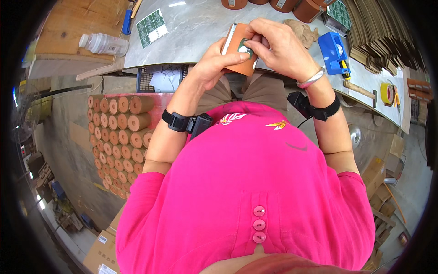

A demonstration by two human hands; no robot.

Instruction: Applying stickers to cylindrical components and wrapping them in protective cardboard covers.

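Over the near edge of the grey table, my left hand (213,60) holds a terracotta-coloured pot (233,38), its thumb lying across the near side. The pot is tilted and has a white strip along one edge. A green-and-white sticker (244,48) is on the pot's side. My right hand (279,48) bends over the pot from the right, thumb and fingers pinched together at the sticker. Part of the sticker is hidden by the fingers. To the left on the table lies a sheet of green stickers (152,28), with some white gaps.
A clear bottle (109,44) lies at the left. Rightward are a blue tape dispenser (331,52), a hammer (360,89), a yellow tape roll (387,93) and stacked cardboard (378,32). More pots (308,10) stand at the back. Stacked terracotta cylinders (122,119) fill the lower left.
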